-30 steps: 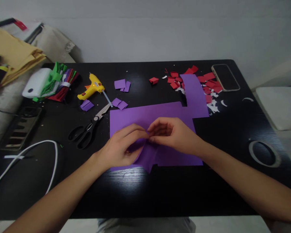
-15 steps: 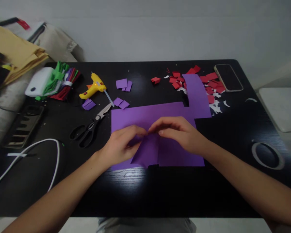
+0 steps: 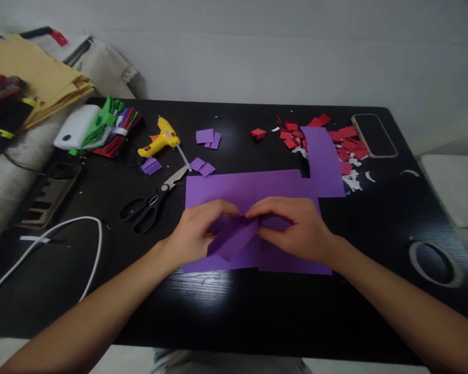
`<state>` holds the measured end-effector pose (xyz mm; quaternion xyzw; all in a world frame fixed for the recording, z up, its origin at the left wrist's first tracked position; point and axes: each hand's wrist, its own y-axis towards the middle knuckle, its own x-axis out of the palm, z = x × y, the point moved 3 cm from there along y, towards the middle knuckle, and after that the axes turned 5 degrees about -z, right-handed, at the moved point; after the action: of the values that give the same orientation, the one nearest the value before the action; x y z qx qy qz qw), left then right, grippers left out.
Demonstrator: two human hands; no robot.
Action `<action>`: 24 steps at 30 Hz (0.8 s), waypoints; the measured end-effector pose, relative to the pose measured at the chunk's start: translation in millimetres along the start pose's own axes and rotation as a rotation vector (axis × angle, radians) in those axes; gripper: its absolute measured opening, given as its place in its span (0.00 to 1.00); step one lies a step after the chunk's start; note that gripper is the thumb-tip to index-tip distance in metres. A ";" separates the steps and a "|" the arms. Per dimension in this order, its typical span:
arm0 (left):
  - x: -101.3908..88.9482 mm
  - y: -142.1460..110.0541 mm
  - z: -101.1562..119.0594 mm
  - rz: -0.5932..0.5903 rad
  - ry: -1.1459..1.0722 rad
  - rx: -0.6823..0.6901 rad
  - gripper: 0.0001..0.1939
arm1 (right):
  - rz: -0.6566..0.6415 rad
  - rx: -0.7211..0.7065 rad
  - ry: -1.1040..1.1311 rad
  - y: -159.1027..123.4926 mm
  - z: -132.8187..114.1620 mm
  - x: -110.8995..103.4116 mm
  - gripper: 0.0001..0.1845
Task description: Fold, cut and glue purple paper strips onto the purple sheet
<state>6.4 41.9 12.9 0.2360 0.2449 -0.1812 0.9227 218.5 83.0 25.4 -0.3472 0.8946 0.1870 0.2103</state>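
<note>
A large purple paper sheet (image 3: pixel 253 187) lies flat on the black table (image 3: pixel 234 311), with a strip running up at its right. Over its near half, my left hand (image 3: pixel 197 234) and my right hand (image 3: pixel 296 228) meet, both pinched closed on a small purple paper piece (image 3: pixel 232 240) lifted off the sheet and tilted, partly folded. My fingertips hide its upper edge. Black-handled scissors (image 3: pixel 148 205) lie just left of the sheet.
A yellow glue gun (image 3: pixel 159 143), small purple squares (image 3: pixel 206 137) and red paper scraps (image 3: pixel 327 137) lie at the back. A phone (image 3: pixel 373 135) sits back right. Colored paper bundle (image 3: pixel 113 130), white device (image 3: pixel 74 127), white cable (image 3: pixel 54 239) and power strip (image 3: pixel 49 195) at left.
The small purple piece has been lifted and turned from hanging down over the sheet's near edge to a tilted fold between my fingers. The view shifted slightly down and right.
</note>
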 end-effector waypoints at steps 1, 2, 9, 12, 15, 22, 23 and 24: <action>-0.1 -0.9 -0.5 -0.006 -0.006 0.001 0.10 | 0.014 -0.008 0.000 -0.4 0.0 0.1 0.14; 0.0 -1.8 -1.0 -0.011 -0.013 0.004 0.12 | 0.024 -0.016 0.003 -0.7 -0.2 0.3 0.13; 3.3 -4.3 -4.3 0.008 -0.061 0.042 0.14 | 0.051 0.007 0.121 -2.3 0.6 4.2 0.13; 3.5 -4.6 -4.6 0.030 -0.047 0.060 0.13 | 0.033 0.070 0.201 -2.1 1.8 3.4 0.14; 1.9 -4.4 -3.0 0.005 -0.044 0.051 0.15 | -0.041 0.136 0.383 -0.3 3.7 0.7 0.16; -1.2 1.0 5.3 -0.057 0.004 0.061 0.11 | -0.085 0.378 0.485 5.3 9.1 -2.4 0.09; -0.9 1.3 6.3 -0.051 0.014 0.088 0.11 | -0.108 0.392 0.479 5.5 8.7 -1.7 0.08; -0.2 1.3 7.1 -0.052 0.026 0.111 0.12 | -0.130 0.402 0.485 5.4 8.0 -1.1 0.08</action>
<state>9.4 39.3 18.9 0.2827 0.2526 -0.2152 0.9000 217.4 91.2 20.2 -0.3898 0.9135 -0.0955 0.0670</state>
